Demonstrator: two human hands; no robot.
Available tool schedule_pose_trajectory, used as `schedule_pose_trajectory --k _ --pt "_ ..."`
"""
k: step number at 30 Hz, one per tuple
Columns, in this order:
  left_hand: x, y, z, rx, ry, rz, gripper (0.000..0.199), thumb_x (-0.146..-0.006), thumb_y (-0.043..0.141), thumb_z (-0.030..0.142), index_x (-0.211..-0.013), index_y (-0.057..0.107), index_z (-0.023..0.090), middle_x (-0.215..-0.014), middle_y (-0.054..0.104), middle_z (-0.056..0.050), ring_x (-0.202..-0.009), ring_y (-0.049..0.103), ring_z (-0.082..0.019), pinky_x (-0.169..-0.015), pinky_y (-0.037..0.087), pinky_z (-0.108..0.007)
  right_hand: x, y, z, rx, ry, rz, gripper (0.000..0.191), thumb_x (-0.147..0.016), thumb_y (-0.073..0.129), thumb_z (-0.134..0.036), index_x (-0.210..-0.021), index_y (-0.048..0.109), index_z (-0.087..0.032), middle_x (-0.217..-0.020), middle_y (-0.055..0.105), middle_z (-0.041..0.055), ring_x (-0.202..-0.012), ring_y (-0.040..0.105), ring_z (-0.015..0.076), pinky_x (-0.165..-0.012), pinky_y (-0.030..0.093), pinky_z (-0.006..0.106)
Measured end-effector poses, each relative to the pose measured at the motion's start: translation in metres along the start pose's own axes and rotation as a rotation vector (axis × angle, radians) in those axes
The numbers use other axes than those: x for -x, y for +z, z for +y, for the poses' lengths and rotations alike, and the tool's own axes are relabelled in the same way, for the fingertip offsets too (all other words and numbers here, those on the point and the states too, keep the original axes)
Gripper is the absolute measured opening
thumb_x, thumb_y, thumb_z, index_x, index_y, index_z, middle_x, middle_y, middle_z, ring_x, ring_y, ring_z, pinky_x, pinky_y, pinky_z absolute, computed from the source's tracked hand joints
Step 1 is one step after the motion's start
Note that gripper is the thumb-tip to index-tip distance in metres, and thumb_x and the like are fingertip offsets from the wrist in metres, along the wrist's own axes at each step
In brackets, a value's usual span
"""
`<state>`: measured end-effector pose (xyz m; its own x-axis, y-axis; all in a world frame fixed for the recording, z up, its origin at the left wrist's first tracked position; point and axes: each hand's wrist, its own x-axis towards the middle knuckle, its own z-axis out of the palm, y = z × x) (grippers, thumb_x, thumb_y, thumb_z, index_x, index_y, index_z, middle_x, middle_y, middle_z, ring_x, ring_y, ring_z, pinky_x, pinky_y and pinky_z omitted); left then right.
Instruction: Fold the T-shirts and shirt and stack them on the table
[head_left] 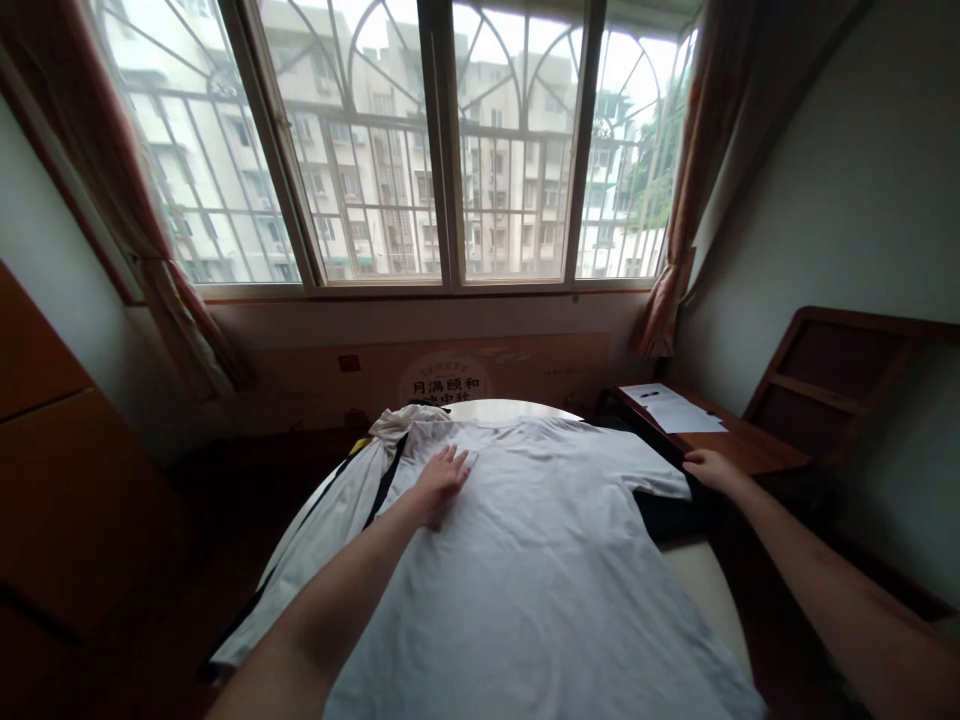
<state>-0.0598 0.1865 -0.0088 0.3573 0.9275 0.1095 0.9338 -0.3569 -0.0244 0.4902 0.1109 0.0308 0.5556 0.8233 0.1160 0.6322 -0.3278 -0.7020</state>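
Observation:
A white T-shirt [540, 540] lies spread out on a round pale table [709, 580], its collar toward the window and its body reaching toward me. My left hand [442, 483] rests on the shirt's upper left part, palm down, with the fingers stretched out. At the far right, my right hand [711, 470] has its fingers pinched together at the corner of the right sleeve's hem. Dark cloth [664, 518] shows beneath that sleeve. To the left of the shirt lies a cream garment with dark stripes [337, 510], bunched at its far end.
White papers [679, 410] with a dark pen-like item lie on a brown wooden desk [750, 452] at right. Beside it is a wooden chair [825, 385]. A printed box or panel [525, 370] stands behind the table, under a barred window [510, 190] with tied curtains [161, 290].

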Motion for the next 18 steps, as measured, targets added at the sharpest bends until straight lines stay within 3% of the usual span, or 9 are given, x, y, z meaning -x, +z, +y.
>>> schedule_pose_trajectory --k 3,6,10,13,18 --pt "0.011 0.009 0.01 0.012 -0.018 -0.048 0.06 -0.098 0.033 0.047 -0.152 0.037 0.02 -0.16 0.033 -0.017 -0.148 0.03 -0.031 -0.116 0.026 -0.052 0.004 0.002 0.033 -0.031 0.062 -0.156 0.012 -0.073 0.068 -0.022 -0.075 0.078 -0.016 -0.074 0.074 0.0172 -0.062 0.068 0.0281 -0.06 0.053 0.04" --pt "0.015 0.009 0.012 0.015 -0.029 -0.087 0.063 -0.098 0.031 0.05 -0.154 0.033 0.02 -0.162 0.028 -0.017 -0.15 0.026 -0.03 -0.117 0.024 -0.051 0.003 0.01 0.048 -0.052 0.081 -0.236 0.021 -0.079 0.065 -0.031 -0.079 0.079 -0.015 -0.076 0.074 0.0178 -0.066 0.069 0.0303 -0.059 0.053 0.041" --pt "0.014 -0.002 0.012 0.007 -0.034 -0.124 0.065 -0.098 0.031 0.052 -0.154 0.033 0.019 -0.162 0.027 -0.019 -0.15 0.025 -0.031 -0.117 0.023 -0.05 -0.004 0.021 0.049 -0.065 0.04 -0.259 0.023 -0.083 0.064 -0.03 -0.074 0.077 -0.013 -0.082 0.075 0.0165 -0.083 0.071 0.0288 -0.075 0.053 0.035" --pt "0.01 -0.009 0.019 -0.007 -0.067 -0.126 0.063 -0.098 0.033 0.051 -0.152 0.036 0.018 -0.16 0.03 -0.02 -0.149 0.028 -0.032 -0.115 0.026 -0.053 -0.009 0.024 0.046 -0.037 0.024 -0.261 0.025 -0.082 0.068 -0.033 -0.069 0.076 -0.012 -0.078 0.074 0.0156 -0.083 0.07 0.0292 -0.077 0.05 0.035" --pt "-0.003 -0.021 0.061 -0.01 -0.074 -0.021 0.062 -0.1 0.032 0.047 -0.154 0.032 0.016 -0.163 0.024 -0.02 -0.151 0.022 -0.033 -0.117 0.024 -0.053 -0.016 0.023 0.042 0.003 0.001 -0.242 0.025 -0.076 0.075 -0.038 -0.078 0.077 -0.013 -0.084 0.075 0.0137 -0.09 0.07 0.0292 -0.081 0.048 0.035"
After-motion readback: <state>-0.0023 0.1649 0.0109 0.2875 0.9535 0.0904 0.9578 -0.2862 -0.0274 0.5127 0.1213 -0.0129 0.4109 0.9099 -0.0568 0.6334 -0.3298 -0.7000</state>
